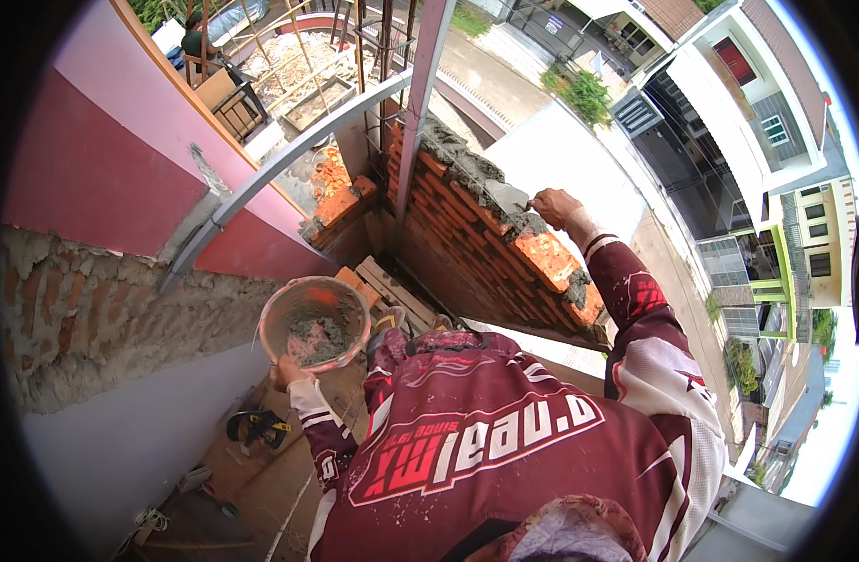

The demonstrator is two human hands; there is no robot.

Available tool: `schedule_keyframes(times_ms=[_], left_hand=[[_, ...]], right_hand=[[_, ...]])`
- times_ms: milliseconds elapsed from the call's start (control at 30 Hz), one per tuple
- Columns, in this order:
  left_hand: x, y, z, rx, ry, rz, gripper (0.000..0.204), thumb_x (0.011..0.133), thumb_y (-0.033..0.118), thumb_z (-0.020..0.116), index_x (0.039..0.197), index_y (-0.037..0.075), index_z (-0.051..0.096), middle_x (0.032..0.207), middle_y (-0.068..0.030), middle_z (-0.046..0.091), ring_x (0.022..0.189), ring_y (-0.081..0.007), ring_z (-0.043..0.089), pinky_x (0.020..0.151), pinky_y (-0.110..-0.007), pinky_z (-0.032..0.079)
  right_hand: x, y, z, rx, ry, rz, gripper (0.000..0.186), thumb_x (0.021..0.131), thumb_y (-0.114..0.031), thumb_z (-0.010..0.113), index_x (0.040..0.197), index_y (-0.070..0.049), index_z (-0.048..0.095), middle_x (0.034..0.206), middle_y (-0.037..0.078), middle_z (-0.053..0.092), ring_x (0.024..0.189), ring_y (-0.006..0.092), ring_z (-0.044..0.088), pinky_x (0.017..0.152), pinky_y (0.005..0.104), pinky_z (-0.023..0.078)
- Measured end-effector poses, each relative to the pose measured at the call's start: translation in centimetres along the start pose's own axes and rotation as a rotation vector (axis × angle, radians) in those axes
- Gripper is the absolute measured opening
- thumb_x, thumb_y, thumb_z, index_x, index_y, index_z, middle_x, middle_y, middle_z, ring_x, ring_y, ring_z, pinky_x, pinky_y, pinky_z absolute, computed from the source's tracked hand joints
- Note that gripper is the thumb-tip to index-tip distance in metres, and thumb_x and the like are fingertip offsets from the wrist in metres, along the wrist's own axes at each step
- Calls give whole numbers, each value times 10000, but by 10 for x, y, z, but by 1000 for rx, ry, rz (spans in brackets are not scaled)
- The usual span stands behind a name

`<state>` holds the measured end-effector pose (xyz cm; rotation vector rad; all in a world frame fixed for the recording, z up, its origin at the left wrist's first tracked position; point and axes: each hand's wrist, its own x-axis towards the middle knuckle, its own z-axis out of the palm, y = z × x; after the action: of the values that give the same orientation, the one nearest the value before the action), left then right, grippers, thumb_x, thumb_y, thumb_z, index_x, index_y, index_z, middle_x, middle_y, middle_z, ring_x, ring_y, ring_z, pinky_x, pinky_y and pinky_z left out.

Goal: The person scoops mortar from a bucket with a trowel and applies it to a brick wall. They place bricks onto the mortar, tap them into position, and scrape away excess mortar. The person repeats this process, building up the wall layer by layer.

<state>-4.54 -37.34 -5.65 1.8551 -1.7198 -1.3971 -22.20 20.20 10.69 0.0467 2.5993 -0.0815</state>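
My right hand is closed on the handle of a trowel at the top of a brick wall. The trowel's grey blade lies against the wet mortar along the upper course. Lower left, my left hand grips the rim of an orange bucket, its fingers partly hidden. The bucket is tilted toward me, and grey mortar sits inside it. Bare orange brick shows on the wall just below my right hand.
An upright metal post and a grey bar cross in front of the wall. Wooden planks lie beside the bucket. A black and yellow tool rests on the boards below. Beyond the wall the street lies far down.
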Motion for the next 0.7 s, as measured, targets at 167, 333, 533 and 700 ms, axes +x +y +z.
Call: schedule_keyframes(times_ms=[167, 333, 533, 700], left_hand=[[8, -1, 0, 10, 34, -33, 359, 694, 152, 628, 959, -88, 660, 929, -193, 674, 773, -326, 641, 701, -447, 502], [16, -21, -10, -14, 64, -24, 347, 643, 148, 628, 879, -106, 648, 897, -193, 659, 749, -321, 609, 700, -454, 489], [31, -65, -45, -109, 179, 10, 305, 620, 165, 609, 769, -101, 608, 761, -152, 624, 622, -299, 576, 568, -414, 449], [17, -66, -71, -169, 202, -181, 287, 663, 138, 603, 822, -101, 600, 800, -151, 648, 668, -292, 607, 598, -438, 479]], right_hand=[[-18, 24, -20, 370, -46, 195, 395, 1005, -318, 460, 901, 18, 639, 709, 136, 643, 633, 277, 665, 597, 414, 551], [0, 70, -18, 885, -121, 253, 329, 1045, -265, 431, 972, 21, 575, 728, 109, 618, 538, 175, 589, 482, 326, 524], [87, 84, 0, 1437, -352, 525, 271, 1067, -237, 395, 1150, 4, 486, 801, 150, 615, 540, 161, 584, 452, 274, 528], [182, 37, -44, 1202, -438, 366, 292, 1074, -251, 365, 1113, -2, 514, 787, 117, 603, 532, 153, 562, 413, 281, 496]])
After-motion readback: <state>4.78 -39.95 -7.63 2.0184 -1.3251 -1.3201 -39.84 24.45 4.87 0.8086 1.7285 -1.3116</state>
